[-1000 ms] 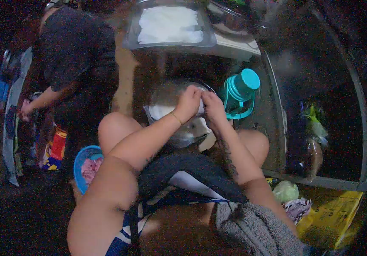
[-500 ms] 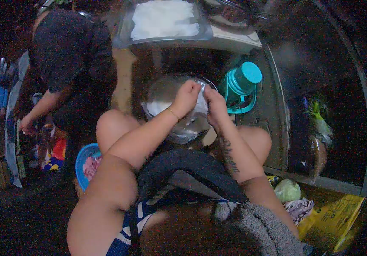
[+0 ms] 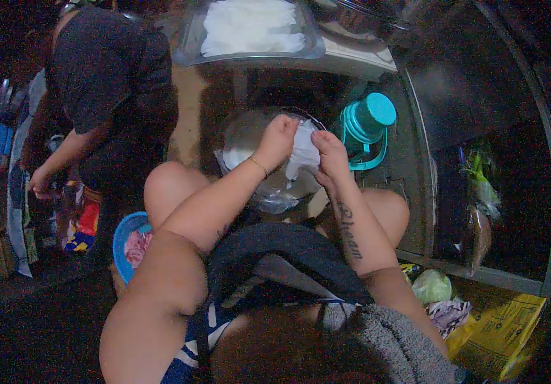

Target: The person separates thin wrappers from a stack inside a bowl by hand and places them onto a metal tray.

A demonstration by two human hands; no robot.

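Observation:
A thin white sheet (image 3: 302,151) hangs between my two hands over a round, shiny basin (image 3: 238,123). The fingers of my left hand (image 3: 280,136) pinch its upper left edge. On its right side, my right hand (image 3: 330,153) grips the edge, thumb uppermost. More white material (image 3: 239,153) and clear plastic (image 3: 277,200) show in the basin, which sits between my knees. What the sheet is made of cannot be told.
A tray (image 3: 187,54) of white pieces stands ahead. To the right is a turquoise bucket (image 3: 369,118); at left, a blue basin (image 3: 122,248) with pink pieces. A person (image 3: 106,70) bends at far left. Cabbage (image 3: 431,286) lies at lower right.
My hands have moved apart, and more of the white sheet shows stretched between them. The other person's arm has shifted slightly.

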